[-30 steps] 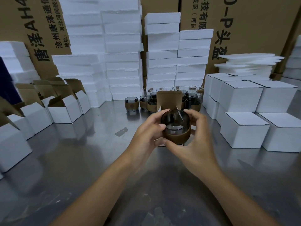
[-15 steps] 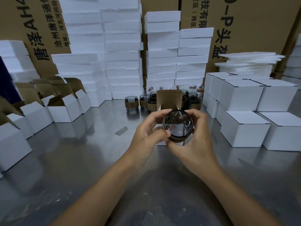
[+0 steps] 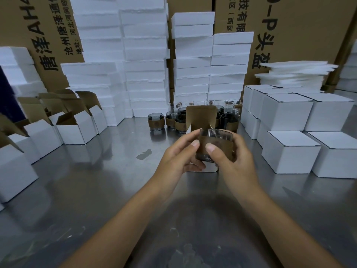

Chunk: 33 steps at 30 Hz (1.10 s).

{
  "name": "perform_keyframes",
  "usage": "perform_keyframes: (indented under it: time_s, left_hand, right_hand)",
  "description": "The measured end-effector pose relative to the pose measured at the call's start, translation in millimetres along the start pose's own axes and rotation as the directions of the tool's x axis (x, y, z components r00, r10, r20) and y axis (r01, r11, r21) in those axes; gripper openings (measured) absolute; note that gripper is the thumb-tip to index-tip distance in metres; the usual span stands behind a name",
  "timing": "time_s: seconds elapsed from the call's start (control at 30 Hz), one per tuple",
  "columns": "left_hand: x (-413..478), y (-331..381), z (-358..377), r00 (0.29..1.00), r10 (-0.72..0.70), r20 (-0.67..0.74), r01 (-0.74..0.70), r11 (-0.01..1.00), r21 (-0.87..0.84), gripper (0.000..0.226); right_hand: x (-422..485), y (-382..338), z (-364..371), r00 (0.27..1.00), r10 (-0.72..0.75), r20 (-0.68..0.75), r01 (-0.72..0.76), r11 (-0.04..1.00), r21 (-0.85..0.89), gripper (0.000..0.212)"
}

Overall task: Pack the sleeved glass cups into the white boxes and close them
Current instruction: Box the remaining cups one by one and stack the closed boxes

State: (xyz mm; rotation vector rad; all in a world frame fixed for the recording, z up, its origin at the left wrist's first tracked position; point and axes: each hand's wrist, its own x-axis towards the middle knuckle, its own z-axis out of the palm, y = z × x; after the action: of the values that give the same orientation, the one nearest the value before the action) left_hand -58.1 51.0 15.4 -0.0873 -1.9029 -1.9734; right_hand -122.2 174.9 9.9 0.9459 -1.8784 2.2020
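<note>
**A tally of the bench**

One bench [image 3: 96,180]. Two hands, the left hand [image 3: 179,157] and the right hand [image 3: 233,163], hold one sleeved cup [image 3: 214,142] in their fingers [image 3: 195,143]. One lidded box [image 3: 201,117] stands open just behind it. The cluster of cups [image 3: 156,119] at the back shows at least eight, and the raised lid hides any others. At least five open-flapped boxes [image 3: 77,130] stand on the left. On the right, six closed boxes [image 3: 289,151] show their tops, with an uncountable number beneath. At the rear are at least six columns of foam blocks [image 3: 144,55], one pile of foam sheets [image 3: 293,72] and at least three printed cartons [image 3: 289,26].
</note>
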Motion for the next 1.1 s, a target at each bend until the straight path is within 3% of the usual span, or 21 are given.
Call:
perform_keyframes:
  time_s: [0.13, 0.33, 0.5, 0.67, 0.87, 1.03, 1.1]
  left_hand:
    - [0.0, -0.2, -0.4, 1.000, 0.010, -0.021, -0.009, 0.999, 0.032, 0.030]
    - [-0.9, -2.7, 1.4, 0.997, 0.005, -0.080, 0.001, 0.997, 0.071, 0.045]
    - [-2.9, 0.2, 3.7, 0.995, 0.007, -0.095, 0.001, 0.996, 0.084, 0.049]
    - [-2.7, 2.3, 4.7, 0.996, 0.018, -0.087, -0.012, 0.997, 0.076, 0.046]
    - [-3.4, 0.7, 3.1, 0.992, 0.038, -0.118, -0.031, 0.997, 0.065, 0.063]
    - [-5.5, 0.8, 4.5, 0.989, 0.107, -0.100, -0.096, 0.989, 0.109, 0.055]
    - [-5.4, 0.3, 4.9, 0.988, 0.126, -0.092, -0.113, 0.985, 0.133, 0.050]
  right_hand:
    - [2.4, -1.9, -0.8, 0.995, 0.101, 0.010, -0.101, 0.991, 0.087, 0.028]
    - [3.7, -4.2, -0.5, 0.965, 0.254, 0.070, -0.262, 0.954, 0.144, 0.041]
    - [4.0, -4.3, -0.9, 0.948, 0.293, 0.120, -0.309, 0.940, 0.145, 0.046]
    - [3.0, -3.0, -0.4, 0.966, 0.247, 0.083, -0.258, 0.952, 0.168, 0.050]
    - [2.0, -3.4, -1.6, 0.984, 0.166, 0.059, -0.173, 0.975, 0.142, 0.061]
    - [2.5, 0.5, -2.9, 0.993, 0.060, 0.106, -0.074, 0.988, 0.136, 0.042]
    - [1.8, 3.2, -2.4, 0.992, 0.031, 0.123, -0.049, 0.989, 0.143, 0.044]
